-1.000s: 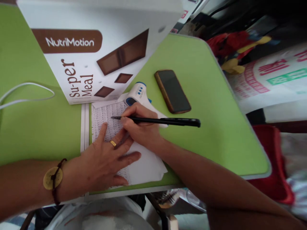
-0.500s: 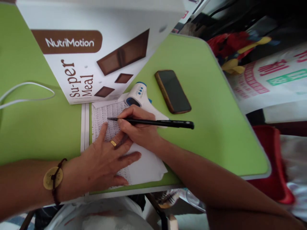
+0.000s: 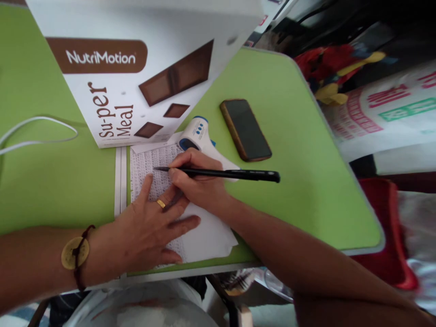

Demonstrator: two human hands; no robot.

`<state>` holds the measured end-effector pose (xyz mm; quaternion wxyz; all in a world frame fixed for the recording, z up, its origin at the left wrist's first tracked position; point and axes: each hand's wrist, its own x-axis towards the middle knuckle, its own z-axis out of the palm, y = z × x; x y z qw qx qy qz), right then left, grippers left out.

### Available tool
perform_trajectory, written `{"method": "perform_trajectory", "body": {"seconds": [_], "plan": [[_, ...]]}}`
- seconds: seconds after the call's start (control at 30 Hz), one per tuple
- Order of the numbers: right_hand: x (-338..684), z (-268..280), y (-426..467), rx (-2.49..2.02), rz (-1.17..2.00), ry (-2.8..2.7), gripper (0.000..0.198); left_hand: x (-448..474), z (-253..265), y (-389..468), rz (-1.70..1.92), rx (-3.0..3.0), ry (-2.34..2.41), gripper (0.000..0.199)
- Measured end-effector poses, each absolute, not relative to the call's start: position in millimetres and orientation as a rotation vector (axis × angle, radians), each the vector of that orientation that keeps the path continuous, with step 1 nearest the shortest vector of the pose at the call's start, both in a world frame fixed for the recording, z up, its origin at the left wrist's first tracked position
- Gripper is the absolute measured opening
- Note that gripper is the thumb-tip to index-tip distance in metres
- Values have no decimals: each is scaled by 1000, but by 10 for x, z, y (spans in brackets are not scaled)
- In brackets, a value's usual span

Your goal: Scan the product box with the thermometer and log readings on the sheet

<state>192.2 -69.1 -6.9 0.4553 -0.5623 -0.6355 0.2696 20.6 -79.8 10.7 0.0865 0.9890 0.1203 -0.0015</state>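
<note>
The right hand (image 3: 197, 184) grips a black pen (image 3: 221, 173), its tip on the printed paper (image 3: 204, 236); the left hand (image 3: 146, 229) lies flat and spread on that paper, holding nothing; a phone (image 3: 245, 129) lies nearby on the green surface (image 3: 306, 172), beside a white box (image 3: 136, 68).

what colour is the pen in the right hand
Black, seen in the head view: the pen in the right hand.

Phone (image 3: 245, 130) right of thermometer (image 3: 197, 134)
</note>
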Motion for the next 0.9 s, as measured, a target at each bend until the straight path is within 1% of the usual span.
{"method": "perform_trajectory", "body": {"seconds": [0.23, 0.9], "plan": [[1915, -55, -687, -1389, 682, -1563, 5, 211, 95, -801, 2, 2933, 366, 73], [1906, -36, -682, -1414, 654, -1557, 6, 212, 120, -798, -8, 2936, 360, 71]]}}
